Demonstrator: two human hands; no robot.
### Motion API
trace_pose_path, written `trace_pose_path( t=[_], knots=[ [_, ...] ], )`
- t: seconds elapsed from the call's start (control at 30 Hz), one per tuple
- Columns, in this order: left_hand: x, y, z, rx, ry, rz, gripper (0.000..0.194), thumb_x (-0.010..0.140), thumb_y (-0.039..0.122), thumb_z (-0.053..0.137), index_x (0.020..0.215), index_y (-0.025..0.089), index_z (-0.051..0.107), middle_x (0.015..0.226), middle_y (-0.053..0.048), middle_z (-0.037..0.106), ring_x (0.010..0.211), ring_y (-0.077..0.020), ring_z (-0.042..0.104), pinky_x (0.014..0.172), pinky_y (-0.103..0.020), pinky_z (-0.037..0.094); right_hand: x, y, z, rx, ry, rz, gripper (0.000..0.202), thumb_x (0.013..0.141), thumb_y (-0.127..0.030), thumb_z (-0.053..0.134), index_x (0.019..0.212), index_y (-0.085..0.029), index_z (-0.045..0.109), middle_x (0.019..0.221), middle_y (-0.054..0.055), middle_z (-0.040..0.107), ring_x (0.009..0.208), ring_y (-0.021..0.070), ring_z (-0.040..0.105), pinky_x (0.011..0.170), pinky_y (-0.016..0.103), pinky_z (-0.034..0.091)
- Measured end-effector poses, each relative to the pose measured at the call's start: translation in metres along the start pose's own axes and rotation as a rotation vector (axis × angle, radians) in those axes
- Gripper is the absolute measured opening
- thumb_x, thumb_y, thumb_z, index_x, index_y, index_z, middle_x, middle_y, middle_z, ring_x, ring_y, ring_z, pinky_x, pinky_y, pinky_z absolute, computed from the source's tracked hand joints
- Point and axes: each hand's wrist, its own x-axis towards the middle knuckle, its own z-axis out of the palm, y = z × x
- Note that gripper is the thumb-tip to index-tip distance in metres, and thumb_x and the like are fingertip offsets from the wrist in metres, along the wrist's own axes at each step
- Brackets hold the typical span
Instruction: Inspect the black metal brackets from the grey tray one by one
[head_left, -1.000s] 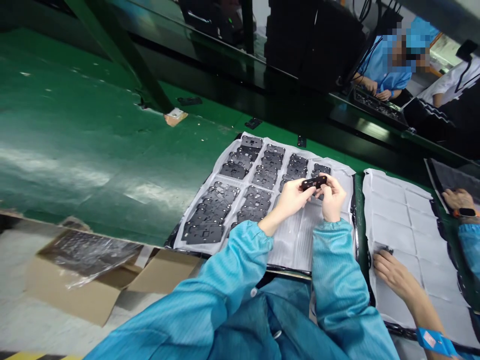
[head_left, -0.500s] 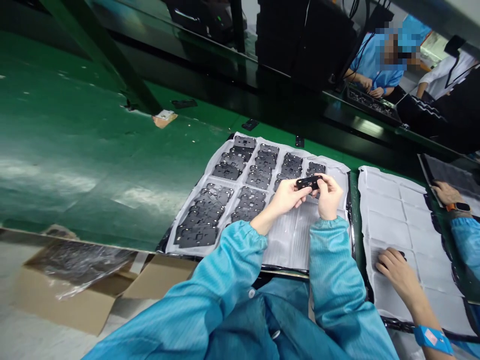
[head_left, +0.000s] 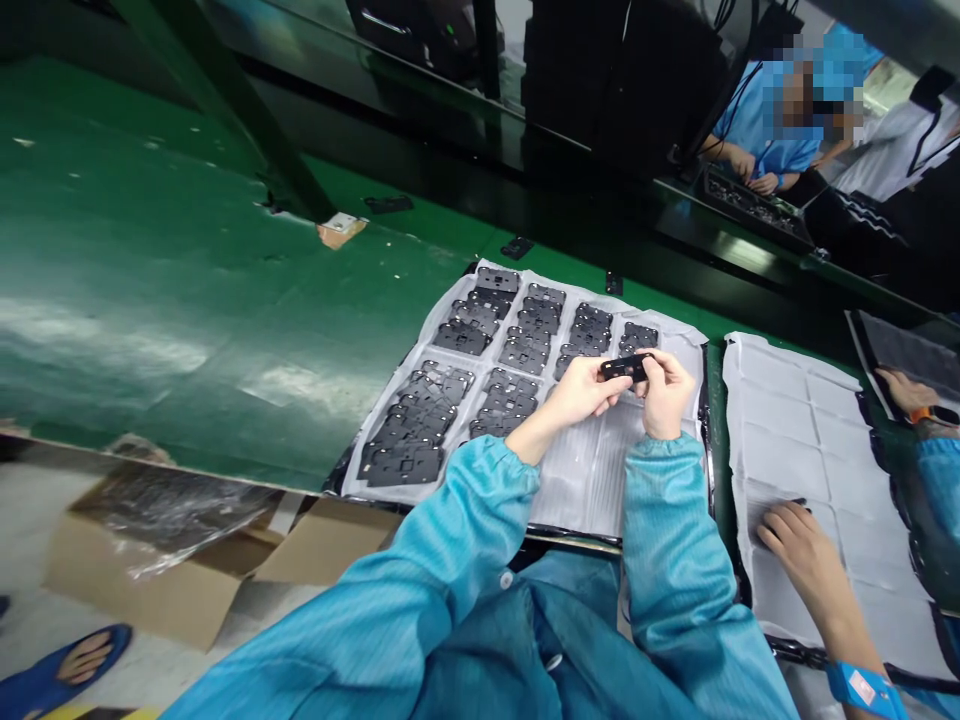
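Observation:
Between my two hands is a small flat black plastic part (head_left: 628, 369) with cutouts, raised over the right half of a lined tray (head_left: 581, 475). My left hand (head_left: 583, 392) pinches its left end, and my right hand (head_left: 666, 390) grips the right end with thumb and fingers. White padded sheeting divides the tray into compartments. Overlapping dark plates of the same look (head_left: 409, 420) fill the left compartments, and more lie in the back row (head_left: 529, 325). My forearms and hands hide some of the front compartments.
A co-worker's hand (head_left: 802, 550) rests on a second white-lined tray (head_left: 787, 390) at my right. Loose black parts (head_left: 517, 247) lie behind my tray. A green post (head_left: 247, 120) stands on the green bench (head_left: 150, 300). Below the bench edge sits a cardboard box (head_left: 157, 590) with clear plastic.
The view has shifted slightly, and a foot in a blue sandal now shows at the lower left. Both hands keep the black part in nearly the same place over the tray.

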Motion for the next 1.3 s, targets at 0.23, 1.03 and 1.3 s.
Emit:
trace_pose_path(
  t=[0.23, 1.03, 1.3],
  knots=[
    [0.001, -0.005, 0.000, 0.012, 0.001, -0.001, 0.032, 0.076, 0.039, 0.069, 0.069, 0.012, 0.053, 0.051, 0.003, 0.052, 0.033, -0.0036, 0.042, 0.032, -0.015, 0.027, -0.001, 0.000, 0.000, 0.000, -0.003, 0.029, 0.023, 0.081, -0.039, 0.061, 0.084, -0.016, 0.066, 0.069, -0.001, 0.062, 0.034, 0.0045, 0.041, 0.033, 0.019, 0.030],
    [0.004, 0.004, -0.010, -0.180, 0.301, 0.066, 0.029, 0.079, 0.033, 0.057, 0.094, 0.010, 0.068, 0.053, 0.003, 0.053, 0.036, -0.0046, 0.043, 0.034, -0.016, 0.028, -0.016, 0.004, 0.023, -0.058, 0.073, 0.037, 0.028, 0.084, -0.046, 0.057, 0.089, -0.018, 0.058, 0.059, -0.004, 0.049, 0.037, 0.0070, 0.039, 0.036, 0.022, 0.034],
    [0.005, 0.000, -0.009, -0.234, 0.367, 0.083, 0.024, 0.076, 0.029, 0.057, 0.089, 0.011, 0.067, 0.056, 0.003, 0.052, 0.037, -0.0030, 0.039, 0.036, -0.016, 0.021, -0.019, -0.001, 0.030, 0.077, 0.041, 0.068, 0.025, 0.082, -0.043, 0.061, 0.087, -0.019, 0.055, 0.050, -0.008, 0.048, 0.031, 0.0096, 0.045, 0.034, 0.024, 0.040]
  ],
)
